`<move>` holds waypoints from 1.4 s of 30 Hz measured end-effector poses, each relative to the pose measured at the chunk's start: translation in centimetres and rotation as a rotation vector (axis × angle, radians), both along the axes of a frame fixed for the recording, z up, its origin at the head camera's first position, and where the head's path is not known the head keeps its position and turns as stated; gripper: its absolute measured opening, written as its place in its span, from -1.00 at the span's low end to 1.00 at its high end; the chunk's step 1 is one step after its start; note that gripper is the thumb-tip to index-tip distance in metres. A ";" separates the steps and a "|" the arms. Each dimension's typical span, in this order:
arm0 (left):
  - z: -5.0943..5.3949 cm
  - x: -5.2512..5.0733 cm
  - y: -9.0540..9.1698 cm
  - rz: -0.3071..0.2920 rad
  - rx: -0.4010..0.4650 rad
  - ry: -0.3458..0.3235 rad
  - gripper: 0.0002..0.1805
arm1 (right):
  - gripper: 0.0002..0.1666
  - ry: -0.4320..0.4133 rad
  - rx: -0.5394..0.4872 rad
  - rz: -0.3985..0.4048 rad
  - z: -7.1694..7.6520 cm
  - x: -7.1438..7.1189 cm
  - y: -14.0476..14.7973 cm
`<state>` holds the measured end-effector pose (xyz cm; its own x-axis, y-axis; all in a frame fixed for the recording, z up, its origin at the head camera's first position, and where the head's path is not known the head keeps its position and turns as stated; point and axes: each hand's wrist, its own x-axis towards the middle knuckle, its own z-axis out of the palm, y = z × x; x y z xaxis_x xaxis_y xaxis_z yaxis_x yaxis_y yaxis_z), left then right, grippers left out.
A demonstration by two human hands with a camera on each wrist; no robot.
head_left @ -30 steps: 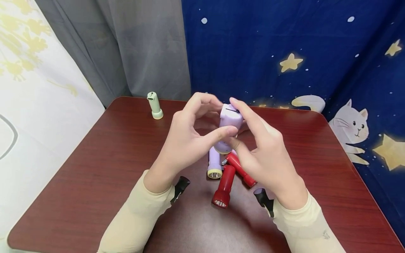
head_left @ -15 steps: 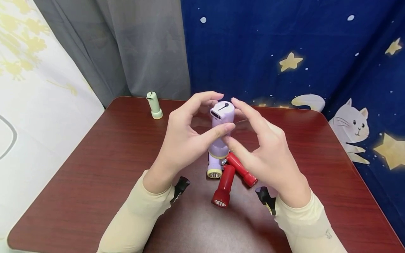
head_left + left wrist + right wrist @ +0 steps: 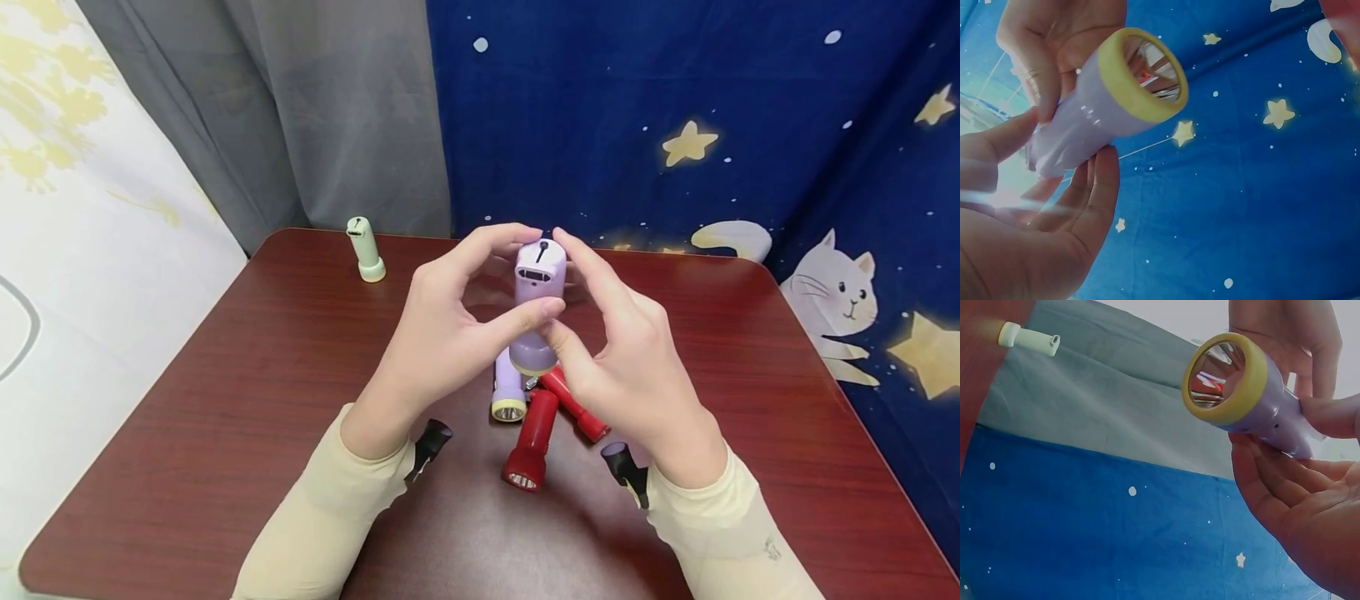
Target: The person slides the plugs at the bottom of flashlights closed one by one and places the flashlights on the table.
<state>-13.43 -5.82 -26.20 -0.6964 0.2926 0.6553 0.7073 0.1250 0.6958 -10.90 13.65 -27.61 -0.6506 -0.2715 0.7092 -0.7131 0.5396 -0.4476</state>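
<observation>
And round it comes, the purple flashlight [image 3: 529,292] rolling between the fingertips: a second ago its dark port [image 3: 534,275] was out of sight, then it pointed off to the left, now it squares up to the person! The left hand [image 3: 450,325] curls round the barrel, thumb across the front; the right hand [image 3: 633,358] pinches it from the other side, both grips part-closed, holding it above the table [image 3: 300,375], tail end up, over the red flashlight [image 3: 534,437]; looks like turning and checking, with no setting down yet
</observation>
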 end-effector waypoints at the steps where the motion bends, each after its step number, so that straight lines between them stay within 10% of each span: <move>1: 0.0 -0.1 0.0 -0.005 -0.008 -0.002 -0.41 | -0.08 -0.004 0.003 -0.005 0.0 0.0 0.1; 12: -0.6 -1.1 0.3 0.000 -0.056 -0.042 -0.47 | -0.09 -0.150 0.083 -0.054 -0.2 -0.4 0.4; 42: -1.1 -1.6 0.1 0.018 -0.128 -0.041 -0.51 | -0.08 -0.196 0.134 -0.027 -0.2 -1.1 0.3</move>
<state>-15.06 -5.72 -27.29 -0.7279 0.3595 0.5839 0.6752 0.2272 0.7018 -11.98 13.91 -27.80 -0.7810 -0.3350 0.5271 -0.6036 0.6215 -0.4993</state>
